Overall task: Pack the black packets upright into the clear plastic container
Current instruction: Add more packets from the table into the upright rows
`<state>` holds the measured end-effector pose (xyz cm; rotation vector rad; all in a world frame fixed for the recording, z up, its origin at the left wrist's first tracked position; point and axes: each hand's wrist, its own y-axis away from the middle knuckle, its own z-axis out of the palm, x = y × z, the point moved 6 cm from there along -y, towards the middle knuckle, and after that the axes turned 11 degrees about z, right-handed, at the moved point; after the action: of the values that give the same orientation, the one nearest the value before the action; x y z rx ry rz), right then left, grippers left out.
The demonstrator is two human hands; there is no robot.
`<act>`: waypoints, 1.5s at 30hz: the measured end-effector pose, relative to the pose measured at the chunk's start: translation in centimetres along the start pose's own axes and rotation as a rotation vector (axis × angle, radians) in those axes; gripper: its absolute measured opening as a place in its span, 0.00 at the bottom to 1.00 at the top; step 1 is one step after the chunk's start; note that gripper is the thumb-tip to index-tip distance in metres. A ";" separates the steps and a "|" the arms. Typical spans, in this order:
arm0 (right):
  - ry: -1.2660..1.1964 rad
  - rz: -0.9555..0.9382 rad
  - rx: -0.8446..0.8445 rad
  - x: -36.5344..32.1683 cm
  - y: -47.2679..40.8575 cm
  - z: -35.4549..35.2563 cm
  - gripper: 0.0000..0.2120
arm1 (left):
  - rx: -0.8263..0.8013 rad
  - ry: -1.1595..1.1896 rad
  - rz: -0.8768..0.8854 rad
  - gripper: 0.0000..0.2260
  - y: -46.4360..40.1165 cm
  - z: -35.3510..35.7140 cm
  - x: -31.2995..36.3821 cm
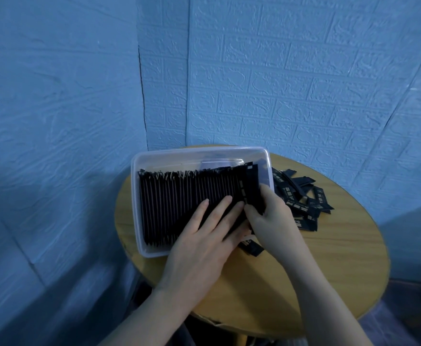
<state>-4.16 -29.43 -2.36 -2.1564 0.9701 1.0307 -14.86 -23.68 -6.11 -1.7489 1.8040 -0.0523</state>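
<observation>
Clear rectangular plastic container [154, 156] at frame centre on round wooden table [329, 258] — nearly filled with upright row of black foil packets [179, 196]. Left hand [204, 236] lies flat, fingers spread wide on row. Right hand [266, 213] pinches a few black packets [252, 186] at row's right end — loose pile of black packets [301, 196] lies further right

Two bare forearms come in from the lower edge of the frame. The left hand [205, 236] and the right hand [270, 216] wear no gloves, rings or watch. No sleeve shows on either arm. The nails are short and plain, without polish.
</observation>
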 end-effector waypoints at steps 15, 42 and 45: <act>-0.065 -0.033 0.147 0.1 -0.2 0.4 0.21 | -0.050 0.031 -0.004 0.30 0.0 -0.2 0.0; 0.137 -0.106 0.258 -0.1 1.1 0.3 0.16 | -0.037 0.058 -0.006 0.28 0.1 -0.5 -0.1; 0.142 -0.083 0.252 0.0 1.1 0.3 0.16 | -0.032 0.058 -0.007 0.28 0.0 -0.6 -0.1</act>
<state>-5.13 -29.90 -2.71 -2.0611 1.0076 0.6837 -15.13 -23.80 -5.60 -1.7927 1.8496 -0.0775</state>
